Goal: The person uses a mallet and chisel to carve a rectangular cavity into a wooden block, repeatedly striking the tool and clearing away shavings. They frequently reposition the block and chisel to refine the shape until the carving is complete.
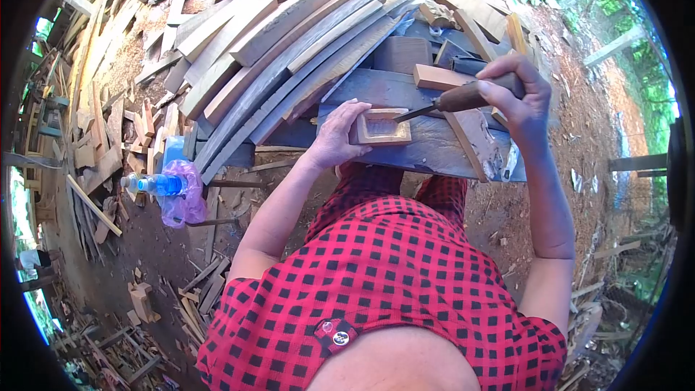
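Many long planks (286, 25) lie piled beyond and to the left of your dark worktable (434, 146). Your chisel (450, 99) slants down, handle gripped in your right hand (523, 94), fingers wrapped round it. Your left hand (340, 130) grips the left end of a small hollowed wooden block (384, 130) on the worktable, the chisel's tip at the hollow's right side.

box (388, 141) on bench (432, 146), planks (297, 54) behind to the left
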Tool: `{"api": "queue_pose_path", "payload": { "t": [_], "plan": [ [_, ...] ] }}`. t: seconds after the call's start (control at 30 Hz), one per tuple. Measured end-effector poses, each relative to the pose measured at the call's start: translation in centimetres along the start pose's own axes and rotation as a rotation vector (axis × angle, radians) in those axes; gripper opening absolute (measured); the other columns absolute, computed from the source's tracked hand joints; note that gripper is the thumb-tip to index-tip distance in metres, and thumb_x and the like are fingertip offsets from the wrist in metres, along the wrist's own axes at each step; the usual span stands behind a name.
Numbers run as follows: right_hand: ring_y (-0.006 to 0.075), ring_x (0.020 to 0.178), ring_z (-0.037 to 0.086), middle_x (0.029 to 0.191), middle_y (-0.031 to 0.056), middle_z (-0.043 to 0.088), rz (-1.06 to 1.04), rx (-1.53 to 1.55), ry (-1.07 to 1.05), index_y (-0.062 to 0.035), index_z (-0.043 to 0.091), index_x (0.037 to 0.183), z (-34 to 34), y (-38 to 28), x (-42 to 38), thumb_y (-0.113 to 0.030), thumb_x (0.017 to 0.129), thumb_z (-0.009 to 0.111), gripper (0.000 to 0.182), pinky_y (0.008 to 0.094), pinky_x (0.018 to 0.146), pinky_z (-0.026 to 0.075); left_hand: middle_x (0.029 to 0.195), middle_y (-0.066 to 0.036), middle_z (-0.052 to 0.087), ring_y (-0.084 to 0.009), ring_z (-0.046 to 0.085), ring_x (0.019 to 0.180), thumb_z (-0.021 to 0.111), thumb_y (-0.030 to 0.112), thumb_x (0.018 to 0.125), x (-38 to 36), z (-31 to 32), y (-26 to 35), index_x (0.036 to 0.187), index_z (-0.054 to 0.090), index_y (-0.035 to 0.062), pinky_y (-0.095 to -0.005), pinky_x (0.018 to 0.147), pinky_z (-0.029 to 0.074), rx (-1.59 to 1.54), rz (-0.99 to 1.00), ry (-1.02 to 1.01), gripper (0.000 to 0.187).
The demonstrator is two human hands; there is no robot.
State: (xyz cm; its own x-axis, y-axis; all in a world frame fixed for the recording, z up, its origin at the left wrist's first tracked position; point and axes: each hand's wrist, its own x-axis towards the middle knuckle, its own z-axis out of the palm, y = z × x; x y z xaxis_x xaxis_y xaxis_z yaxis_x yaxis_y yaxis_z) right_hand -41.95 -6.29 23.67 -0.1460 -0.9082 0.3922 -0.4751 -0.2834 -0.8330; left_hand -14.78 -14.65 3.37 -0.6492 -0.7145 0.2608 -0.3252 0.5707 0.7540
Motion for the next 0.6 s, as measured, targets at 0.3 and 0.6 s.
{"api": "queue_pose_path", "payload": {
  "t": [0.3, 0.6],
  "plan": [
    [0.0054, 0.068, 0.05, 0.075, -0.0025, 0.055, -0.087, -0.051, -0.211, -0.0057, 0.057, 0.082, 3.2, 0.2, 2.2, -0.008, 0.077, 0.069, 0.013, 0.0234, 0.062, 0.042, 0.135, -0.015, 0.048, -0.032, 0.037, 0.135, 0.084, 0.016, 0.059, 0.0, 0.0, 0.0, 0.133, 0.047, 0.0096, -0.0417, 0.112, 0.031, -0.004, -0.008, -0.021, 0.082],
    [0.01, 0.068, 0.052, 0.076, 0.0021, 0.053, -0.319, -0.241, -0.506, -0.0027, 0.056, 0.084, 4.4, -1.3, 4.5, -0.004, 0.074, 0.067, 0.016, 0.0247, 0.063, 0.042, 0.135, -0.013, 0.049, -0.0312, 0.037, 0.135, 0.084, 0.016, 0.06, 0.0, -0.1, 0.0, 0.133, 0.046, 0.0107, -0.0417, 0.112, 0.03, 0.024, -0.008, -0.034, 0.083]
  ]
}}
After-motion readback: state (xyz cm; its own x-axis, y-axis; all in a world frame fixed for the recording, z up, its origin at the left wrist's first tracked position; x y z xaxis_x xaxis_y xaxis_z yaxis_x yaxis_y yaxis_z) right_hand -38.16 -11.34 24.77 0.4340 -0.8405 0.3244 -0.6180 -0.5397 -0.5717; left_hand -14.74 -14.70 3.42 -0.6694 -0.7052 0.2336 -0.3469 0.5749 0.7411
